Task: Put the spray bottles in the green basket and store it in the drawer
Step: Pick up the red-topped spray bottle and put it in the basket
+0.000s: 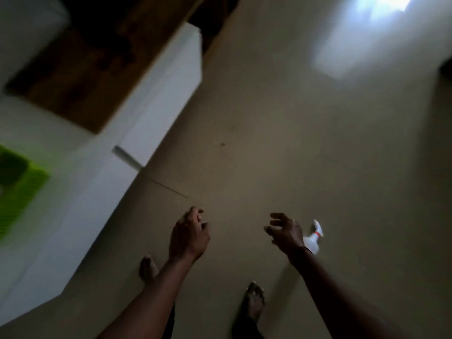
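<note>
Left hand (pixel 189 234) – fingers loosely curled, holding nothing | right hand (pixel 285 232) – fingers spread, empty | bottle (pixel 314 237) on floor (pixel 269 143), at right hand's 3 o'clock, partly hidden behind wrist | basket (pixel 17 192) on cabinet (pixel 73 192), 9 o'clock | drawer (pixel 97 69) open, 11 o'clock | view blurred

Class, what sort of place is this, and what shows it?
Probably a room in a home: a white cabinet with its drawer pulled open, a green basket on top, and a spray bottle on the bare floor.
</note>
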`<state>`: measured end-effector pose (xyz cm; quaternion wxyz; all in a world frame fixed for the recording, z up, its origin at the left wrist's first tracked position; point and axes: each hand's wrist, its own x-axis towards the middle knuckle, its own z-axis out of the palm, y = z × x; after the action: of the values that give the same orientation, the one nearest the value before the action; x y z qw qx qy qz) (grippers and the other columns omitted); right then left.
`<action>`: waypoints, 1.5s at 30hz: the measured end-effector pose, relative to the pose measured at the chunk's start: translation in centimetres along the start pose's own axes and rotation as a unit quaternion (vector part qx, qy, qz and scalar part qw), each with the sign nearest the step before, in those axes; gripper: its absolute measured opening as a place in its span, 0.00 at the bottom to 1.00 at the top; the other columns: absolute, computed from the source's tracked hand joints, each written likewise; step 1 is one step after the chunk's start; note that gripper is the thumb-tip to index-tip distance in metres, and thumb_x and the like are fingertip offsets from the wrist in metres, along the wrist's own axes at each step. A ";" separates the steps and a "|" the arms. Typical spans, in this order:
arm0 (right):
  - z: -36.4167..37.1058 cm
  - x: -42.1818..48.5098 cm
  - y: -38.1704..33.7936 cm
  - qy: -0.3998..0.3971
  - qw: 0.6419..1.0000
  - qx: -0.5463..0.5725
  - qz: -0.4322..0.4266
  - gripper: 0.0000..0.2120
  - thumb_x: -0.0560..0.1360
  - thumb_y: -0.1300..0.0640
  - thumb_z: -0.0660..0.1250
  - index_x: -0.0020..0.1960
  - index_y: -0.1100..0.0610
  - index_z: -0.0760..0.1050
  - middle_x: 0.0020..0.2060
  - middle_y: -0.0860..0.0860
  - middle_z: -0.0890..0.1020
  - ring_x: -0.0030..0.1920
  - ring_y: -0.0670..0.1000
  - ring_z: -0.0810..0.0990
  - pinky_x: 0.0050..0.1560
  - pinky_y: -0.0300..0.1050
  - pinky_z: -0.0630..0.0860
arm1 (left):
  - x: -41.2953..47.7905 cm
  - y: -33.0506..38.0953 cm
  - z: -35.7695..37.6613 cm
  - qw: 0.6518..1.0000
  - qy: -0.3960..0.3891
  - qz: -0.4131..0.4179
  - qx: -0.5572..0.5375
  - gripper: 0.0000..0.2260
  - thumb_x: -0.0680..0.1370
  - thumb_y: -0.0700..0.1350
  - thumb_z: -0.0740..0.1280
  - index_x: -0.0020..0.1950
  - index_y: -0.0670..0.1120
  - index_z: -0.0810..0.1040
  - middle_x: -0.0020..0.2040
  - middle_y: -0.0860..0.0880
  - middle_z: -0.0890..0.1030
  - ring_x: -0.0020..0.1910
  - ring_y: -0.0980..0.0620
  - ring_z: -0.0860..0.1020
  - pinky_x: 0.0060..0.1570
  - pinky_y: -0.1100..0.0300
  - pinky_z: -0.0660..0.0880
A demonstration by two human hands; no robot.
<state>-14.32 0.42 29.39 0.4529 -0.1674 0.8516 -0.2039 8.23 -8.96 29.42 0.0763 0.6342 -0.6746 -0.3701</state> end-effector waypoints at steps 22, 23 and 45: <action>-18.8 8.9 24.5 0.015 0.990 0.008 0.143 0.16 0.72 0.50 0.69 0.59 0.51 0.78 0.50 0.52 0.85 0.51 0.52 0.82 0.54 0.45 0.78 | -2.3 17.8 27.0 0.963 -0.201 0.137 0.113 0.16 0.71 0.44 0.68 0.59 0.48 0.77 0.44 0.48 0.82 0.42 0.46 0.80 0.43 0.56 0.77; -18.9 9.8 24.8 0.011 0.989 0.006 0.146 0.16 0.72 0.50 0.69 0.59 0.50 0.78 0.50 0.51 0.85 0.51 0.52 0.82 0.54 0.45 0.78 | -1.5 17.9 28.0 0.960 -0.210 0.138 0.120 0.16 0.71 0.44 0.68 0.59 0.48 0.77 0.44 0.48 0.81 0.42 0.47 0.80 0.43 0.56 0.77; -8.9 40.4 40.8 0.047 0.956 0.048 0.285 0.22 0.74 0.43 0.65 0.59 0.57 0.76 0.54 0.58 0.82 0.57 0.61 0.79 0.54 0.49 0.74 | 18.2 6.3 49.8 0.939 -0.225 0.172 0.194 0.15 0.71 0.42 0.69 0.56 0.50 0.77 0.44 0.47 0.83 0.42 0.45 0.82 0.43 0.53 0.78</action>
<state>-47.49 18.30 -14.85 0.4592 0.1139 0.8736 -0.1141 -28.64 -5.97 -9.03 -0.1398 0.4110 -0.8316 -0.3464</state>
